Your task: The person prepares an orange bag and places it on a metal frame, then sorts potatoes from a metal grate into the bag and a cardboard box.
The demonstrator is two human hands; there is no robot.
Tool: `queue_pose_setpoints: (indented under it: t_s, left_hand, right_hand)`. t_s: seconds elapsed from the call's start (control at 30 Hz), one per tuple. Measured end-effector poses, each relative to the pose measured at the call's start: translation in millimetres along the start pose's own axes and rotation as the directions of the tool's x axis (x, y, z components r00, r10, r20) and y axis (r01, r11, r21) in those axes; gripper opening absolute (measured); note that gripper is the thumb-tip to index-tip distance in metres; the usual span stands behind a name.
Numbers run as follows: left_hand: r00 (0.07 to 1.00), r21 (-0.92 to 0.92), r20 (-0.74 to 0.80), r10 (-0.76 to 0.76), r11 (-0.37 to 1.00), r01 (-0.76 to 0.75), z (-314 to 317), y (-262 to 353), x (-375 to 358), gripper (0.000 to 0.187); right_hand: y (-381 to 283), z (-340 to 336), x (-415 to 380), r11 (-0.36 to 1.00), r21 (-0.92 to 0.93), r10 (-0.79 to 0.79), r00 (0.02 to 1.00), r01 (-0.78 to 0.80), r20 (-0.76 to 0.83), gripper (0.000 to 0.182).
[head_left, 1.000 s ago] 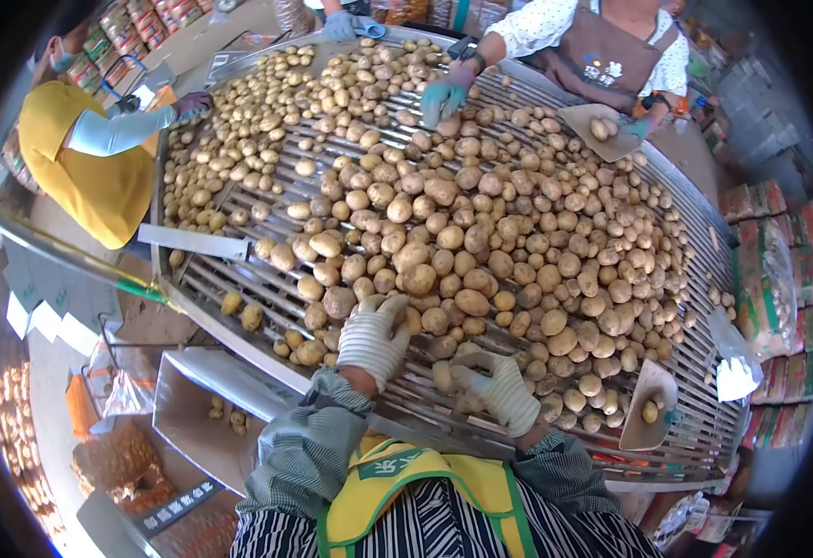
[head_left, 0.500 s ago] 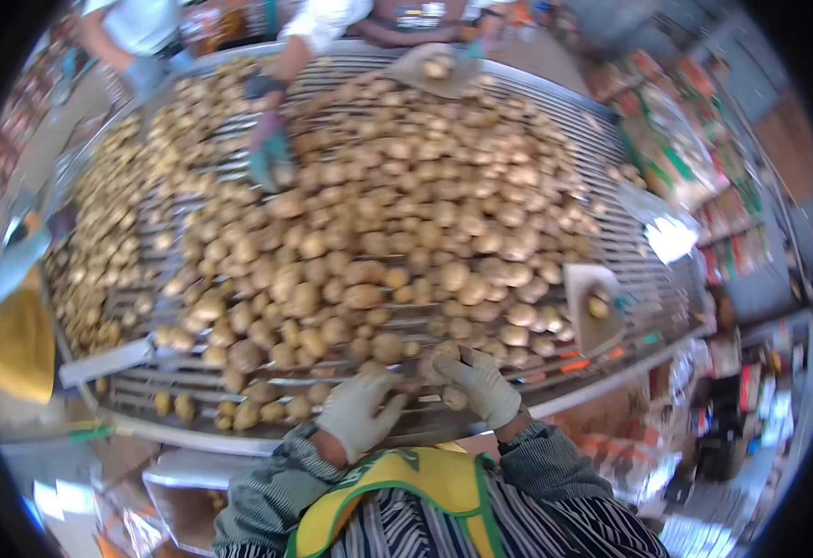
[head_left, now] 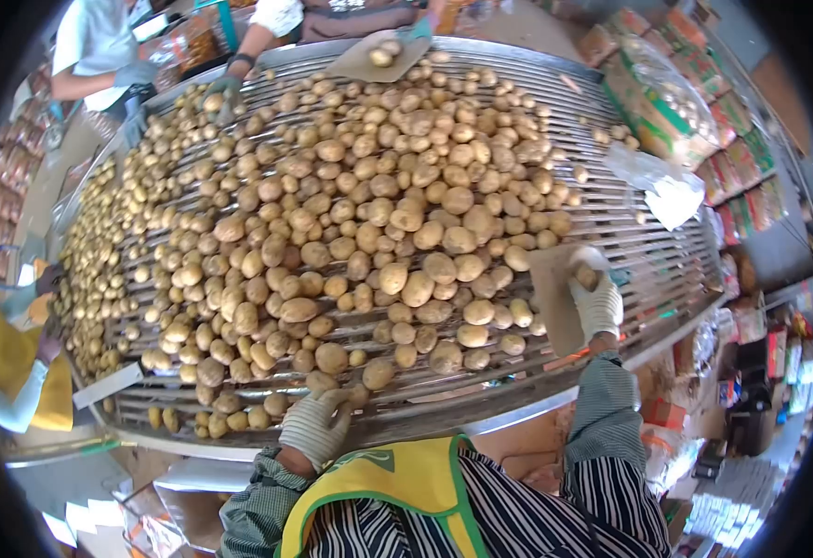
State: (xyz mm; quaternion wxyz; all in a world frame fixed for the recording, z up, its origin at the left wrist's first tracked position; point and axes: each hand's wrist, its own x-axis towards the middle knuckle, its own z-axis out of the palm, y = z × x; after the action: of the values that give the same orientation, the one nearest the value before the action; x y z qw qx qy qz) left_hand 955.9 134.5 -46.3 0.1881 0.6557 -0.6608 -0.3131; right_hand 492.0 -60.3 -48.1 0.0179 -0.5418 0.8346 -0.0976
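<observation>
My right hand (head_left: 596,309), in a white ribbed glove, is closed around a brown potato (head_left: 585,276). It is over a tan sheet-like scoop or chute (head_left: 551,302) at the right of the slatted table. My left hand (head_left: 316,428), gloved the same way, rests at the near edge with fingers slightly bent and thumb apart. No potato shows in its grasp. Just beyond its fingertips lie a potato (head_left: 322,382) and a larger round one (head_left: 379,375). A wide heap of potatoes (head_left: 406,216) spreads over the metal slats (head_left: 648,270).
Across the table, a co-worker's gloved hand (head_left: 225,98) reaches among potatoes; another worker (head_left: 95,60) stands at the far left. A yellow-clad person (head_left: 6,358) is at the left edge. A plastic bag (head_left: 658,177) and filled sacks (head_left: 662,98) are at right.
My right hand has moved right and away from me, from beside my left hand to the tan sheet, holding a potato. My left hand has shifted slightly left. The co-worker's hand opposite moved left.
</observation>
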Motion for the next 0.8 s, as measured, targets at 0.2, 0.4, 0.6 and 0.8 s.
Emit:
queue_pose_setpoints:
  t_s: [0.2, 0.4, 0.6, 0.8]
  left_hand:
    - [0.976, 0.129, -0.216, 0.039, 0.992, -0.011, 9, 24, 7, 0.022]
    - [0.973, 0.513, -0.063, 0.221, 0.844, -0.159, 17, 22, 45, 0.049]
    - [0.986, 0.488, -0.105, 0.129, 0.87, -0.062, -2, -12, 38, 0.045]
    - [0.976, 0.539, -0.218, 0.023, 0.836, 0.101, -27, -36, 17, 0.049]
  right_hand:
    - [-62, -34, -12, 0.957, 0.115, -0.264, 0.964, 0.266, -0.039, 0.048]
    - [-173, 2, -88, 0.438, 0.426, -0.866, 0.499, 0.792, -0.036, 0.041]
    - [-227, 34, -137, 0.172, 0.27, -0.967, 0.111, 0.947, 0.23, 0.052]
    - [-294, 27, -124, 0.395, 0.469, -0.913, 0.279, 0.79, 0.299, 0.052]
